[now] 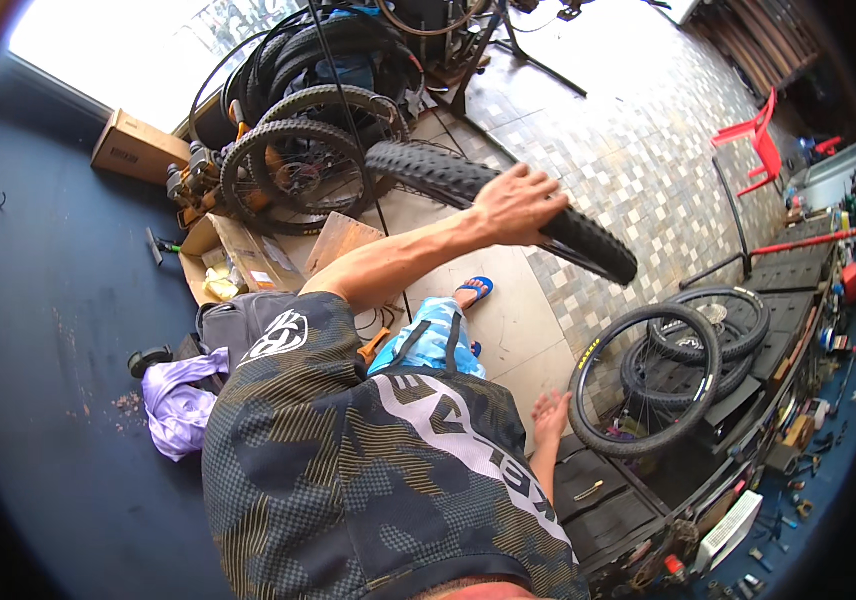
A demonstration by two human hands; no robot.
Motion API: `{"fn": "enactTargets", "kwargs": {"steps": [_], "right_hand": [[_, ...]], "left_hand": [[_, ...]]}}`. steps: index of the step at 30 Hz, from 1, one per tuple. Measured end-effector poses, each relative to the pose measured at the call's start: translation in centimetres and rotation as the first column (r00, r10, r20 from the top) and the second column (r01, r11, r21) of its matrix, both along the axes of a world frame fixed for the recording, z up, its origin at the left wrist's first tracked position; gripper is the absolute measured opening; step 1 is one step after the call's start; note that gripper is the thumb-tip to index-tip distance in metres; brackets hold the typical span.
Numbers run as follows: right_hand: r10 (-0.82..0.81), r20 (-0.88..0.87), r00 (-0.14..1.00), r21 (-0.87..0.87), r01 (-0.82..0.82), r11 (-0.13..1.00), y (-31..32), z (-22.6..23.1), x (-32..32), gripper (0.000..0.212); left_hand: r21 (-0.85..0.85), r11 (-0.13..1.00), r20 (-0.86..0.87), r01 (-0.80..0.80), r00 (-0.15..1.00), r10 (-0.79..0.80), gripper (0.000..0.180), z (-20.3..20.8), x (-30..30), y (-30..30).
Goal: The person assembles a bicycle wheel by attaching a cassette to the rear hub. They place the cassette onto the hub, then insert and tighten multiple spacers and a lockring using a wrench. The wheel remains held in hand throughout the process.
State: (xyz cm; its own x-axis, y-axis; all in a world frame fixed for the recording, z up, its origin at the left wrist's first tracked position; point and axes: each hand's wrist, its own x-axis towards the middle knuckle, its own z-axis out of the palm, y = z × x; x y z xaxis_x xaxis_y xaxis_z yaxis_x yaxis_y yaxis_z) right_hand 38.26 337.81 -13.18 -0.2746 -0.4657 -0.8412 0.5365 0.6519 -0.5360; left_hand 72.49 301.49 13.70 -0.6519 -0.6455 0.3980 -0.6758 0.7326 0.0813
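Left hand (513, 205) clamped over knobby tyre (508, 205), fingers wrapped on tread, arm stretched out; tyre held up off tiled floor (638, 150), tilted, rim side hidden. Right hand (551, 413) spread, palm up, holding nothing, just beside slim wheels (648, 380) leaning on black bench (608, 490). More wheels (298, 165) stacked by wall. Looks early: tyre only gripped and carried, not yet set down or fitted anywhere.

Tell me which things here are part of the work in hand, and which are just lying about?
In hand:
- left hand gripping the black knobby bicycle tyre
- right hand, open, holding nothing

Lying about:
- black slim-tyred bicycle wheels
- red plastic chair
- brown cardboard box
- purple crumpled cloth
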Motion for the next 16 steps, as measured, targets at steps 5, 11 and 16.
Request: {"fn": "enactTargets", "kwargs": {"steps": [5, 11, 16], "right_hand": [[0.238, -0.030, 0.971, 0.143, -0.232, 0.962, 3.2, -1.7, 0.7, 0.093], [0.369, -0.095, 0.924, 0.164, -0.351, 0.922, -3.7, -0.4, -0.6, 0.086], [0.329, -0.249, 0.911, 0.004, -0.338, 0.941, -13.8, 0.5, -1.8, 0.078]], "left_hand": [[0.082, 0.955, -0.083, -0.284, 0.953, 0.290, 0.062, -3.0, 7.5, -1.2], [0.121, 0.958, -0.031, -0.262, 0.963, 0.267, 0.064, -4.9, 8.1, -3.1], [0.201, 0.944, -0.026, -0.261, 0.962, 0.271, 0.063, -7.2, 7.6, -8.7]]}}
